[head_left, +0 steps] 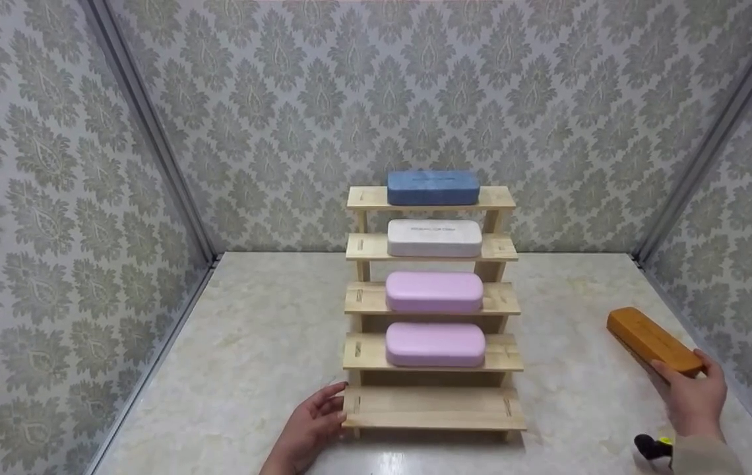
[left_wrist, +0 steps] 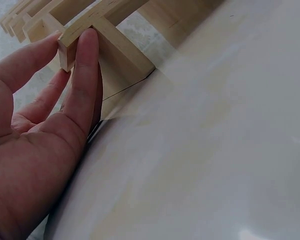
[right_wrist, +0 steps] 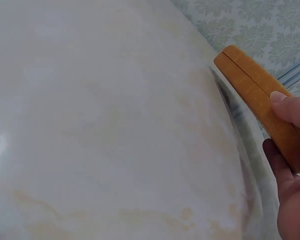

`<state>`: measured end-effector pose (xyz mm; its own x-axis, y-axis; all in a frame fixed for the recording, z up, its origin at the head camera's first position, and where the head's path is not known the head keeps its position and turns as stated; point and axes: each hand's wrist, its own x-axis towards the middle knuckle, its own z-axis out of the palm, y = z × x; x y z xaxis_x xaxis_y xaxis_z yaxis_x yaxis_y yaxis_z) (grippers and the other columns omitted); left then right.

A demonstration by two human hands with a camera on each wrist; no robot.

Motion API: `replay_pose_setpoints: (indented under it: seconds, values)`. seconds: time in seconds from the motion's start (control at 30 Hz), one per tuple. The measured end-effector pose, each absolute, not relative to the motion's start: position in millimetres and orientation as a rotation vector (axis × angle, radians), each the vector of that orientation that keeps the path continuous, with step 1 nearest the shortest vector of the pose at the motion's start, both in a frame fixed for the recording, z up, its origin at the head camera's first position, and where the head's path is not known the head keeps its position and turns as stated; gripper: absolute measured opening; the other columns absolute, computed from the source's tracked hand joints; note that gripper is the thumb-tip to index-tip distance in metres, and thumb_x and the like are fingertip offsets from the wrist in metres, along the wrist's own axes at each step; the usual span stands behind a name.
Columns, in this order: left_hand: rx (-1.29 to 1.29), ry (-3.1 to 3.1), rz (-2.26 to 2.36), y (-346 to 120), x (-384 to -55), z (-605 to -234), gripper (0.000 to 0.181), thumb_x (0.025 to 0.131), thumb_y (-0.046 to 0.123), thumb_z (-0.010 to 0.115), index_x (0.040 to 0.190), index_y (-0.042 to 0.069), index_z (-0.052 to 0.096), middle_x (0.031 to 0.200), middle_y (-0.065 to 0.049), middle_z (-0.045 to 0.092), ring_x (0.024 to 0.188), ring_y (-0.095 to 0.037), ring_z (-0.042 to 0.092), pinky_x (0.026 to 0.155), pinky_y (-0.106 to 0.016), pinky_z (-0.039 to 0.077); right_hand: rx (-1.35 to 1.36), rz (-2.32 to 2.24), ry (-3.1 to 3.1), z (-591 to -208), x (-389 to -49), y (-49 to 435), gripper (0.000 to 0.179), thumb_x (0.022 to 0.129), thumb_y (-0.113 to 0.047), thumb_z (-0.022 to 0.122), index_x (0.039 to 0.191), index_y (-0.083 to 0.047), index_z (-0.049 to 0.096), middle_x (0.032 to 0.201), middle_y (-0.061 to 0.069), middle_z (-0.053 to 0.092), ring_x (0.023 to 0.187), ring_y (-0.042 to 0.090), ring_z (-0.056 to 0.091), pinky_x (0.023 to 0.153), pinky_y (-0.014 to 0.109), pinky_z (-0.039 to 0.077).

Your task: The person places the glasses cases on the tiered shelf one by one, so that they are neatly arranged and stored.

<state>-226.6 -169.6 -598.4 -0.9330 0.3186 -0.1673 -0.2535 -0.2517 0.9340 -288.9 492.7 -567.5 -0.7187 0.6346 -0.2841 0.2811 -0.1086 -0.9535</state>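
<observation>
My right hand (head_left: 698, 398) grips the near end of an orange glasses case (head_left: 653, 340) at the right of the table. In the right wrist view the thumb lies on one side of the case (right_wrist: 260, 95), fingers on the other. My left hand (head_left: 310, 425) pinches the left end of the lowest board of a wooden step rack (head_left: 432, 419); the left wrist view shows fingers on both faces of that board end (left_wrist: 67, 47). On the rack's upper steps sit a blue case (head_left: 433, 189), a white case (head_left: 434, 239) and two pink cases, one (head_left: 434, 292) above the other (head_left: 435, 345).
A small black and yellow object (head_left: 653, 447) lies near the right sleeve (head_left: 706, 456), partly hidden by it. Patterned walls (head_left: 415, 99) enclose the marbled table (head_left: 250, 316) at the back and both sides.
</observation>
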Motion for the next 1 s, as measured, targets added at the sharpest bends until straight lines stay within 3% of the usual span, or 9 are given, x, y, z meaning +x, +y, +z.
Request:
replay_pose_setpoints:
  seconds: [0.17,0.43,0.5,0.57,0.67,0.7,1.0]
  values:
    - [0.081,1.652,2.234,-169,-226,-598,0.068,0.096,0.01,0.069,0.155,0.0,0.038,0.133,-0.008,0.066,0.112,-0.016,0.068,0.089,-0.032,0.058,-0.999,1.902,-1.91,-562,-282,491,0.113,0.079,-0.031,0.088,0.164,-0.04,0.014,0.174,-0.009,-0.002,0.161,0.019,0.007,0.127,0.04,0.021]
    - [0.116,1.619,2.258,-170,-226,-601,0.068,0.096,0.004,0.066,0.156,-0.002,0.035,0.128,-0.004,0.066,0.11,-0.016,0.067,0.087,-0.03,0.058,-0.953,1.748,-2.101,-550,-268,488,0.108,0.081,-0.04,0.087,0.165,-0.034,0.019,0.174,0.002,0.009,0.155,0.028,0.024,0.126,0.042,0.031]
    - [0.098,1.626,2.252,-170,-226,-601,0.069,0.095,0.005,0.067,0.156,-0.001,0.036,0.129,-0.005,0.066,0.11,-0.016,0.067,0.087,-0.031,0.058,-0.928,1.714,-2.137,-546,-266,486,0.106,0.082,-0.039,0.086,0.165,-0.031,0.02,0.174,0.004,0.01,0.155,0.031,0.026,0.117,0.031,0.042]
    - [0.085,1.638,2.243,-170,-227,-600,0.069,0.095,0.007,0.068,0.156,0.0,0.036,0.13,-0.007,0.066,0.11,-0.016,0.067,0.087,-0.031,0.058,-0.895,1.691,-2.156,-542,-264,482,0.103,0.085,-0.037,0.084,0.165,-0.027,0.021,0.174,0.006,0.01,0.155,0.035,0.027,0.099,0.017,0.051]
    - [0.073,1.651,2.231,-169,-227,-600,0.071,0.095,0.008,0.068,0.157,0.0,0.035,0.131,-0.008,0.065,0.11,-0.016,0.067,0.087,-0.031,0.058,-0.862,1.686,-2.151,-536,-262,476,0.099,0.087,-0.033,0.082,0.165,-0.024,0.023,0.173,0.007,0.012,0.154,0.038,0.029,0.071,0.003,0.046]
    - [0.071,1.651,2.23,-169,-227,-599,0.071,0.095,0.008,0.068,0.157,0.0,0.035,0.131,-0.007,0.065,0.11,-0.016,0.067,0.087,-0.031,0.058,-0.855,1.692,-2.144,-534,-261,474,0.098,0.087,-0.033,0.082,0.165,-0.025,0.023,0.173,0.007,0.012,0.154,0.038,0.029,0.067,0.002,0.044]
    - [0.078,1.651,2.237,-169,-226,-600,0.07,0.095,0.007,0.068,0.157,0.0,0.035,0.133,-0.009,0.065,0.11,-0.016,0.067,0.086,-0.031,0.057,-0.811,1.732,-2.088,-518,-250,450,0.091,0.086,-0.022,0.083,0.161,-0.031,0.033,0.17,0.005,0.021,0.15,0.037,0.034,0.069,0.003,0.047]
